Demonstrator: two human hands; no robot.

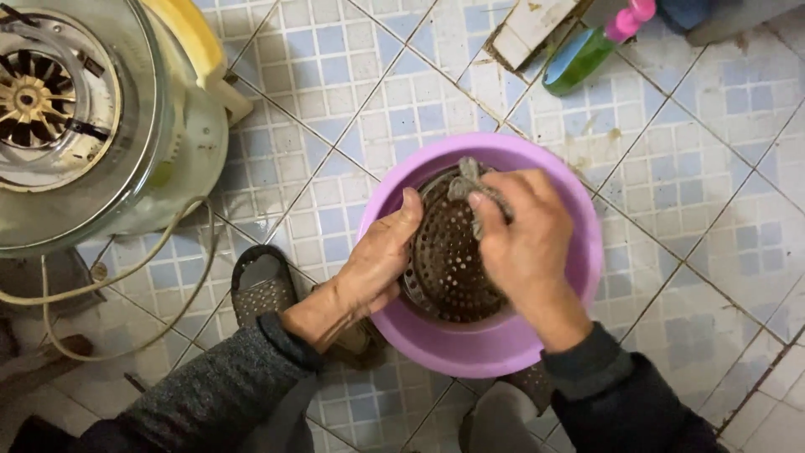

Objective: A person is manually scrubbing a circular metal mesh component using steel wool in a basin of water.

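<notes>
A purple basin [495, 344] stands on the tiled floor [671, 168], right of the middle of the view and close to the person's feet. Inside it a round, dark, perforated metal tray [449, 260] is propped on edge, tilted against the basin's near wall. The left hand [377, 260] grips the tray's left rim, fingers curled over the edge. The right hand [524, 243] is closed on a grey scouring pad [470, 180], pressing it against the tray's upper part. The two hands sit just beside each other with the tray between them.

At the left edge of the floor lies a glass-bowled cooking appliance [92, 126] showing its fan, with a pale cord [126, 277] looping from it. A grey sandal [260, 285] sits just left of the basin. A green bottle with a pink cap [591, 50] lies near the far edge.
</notes>
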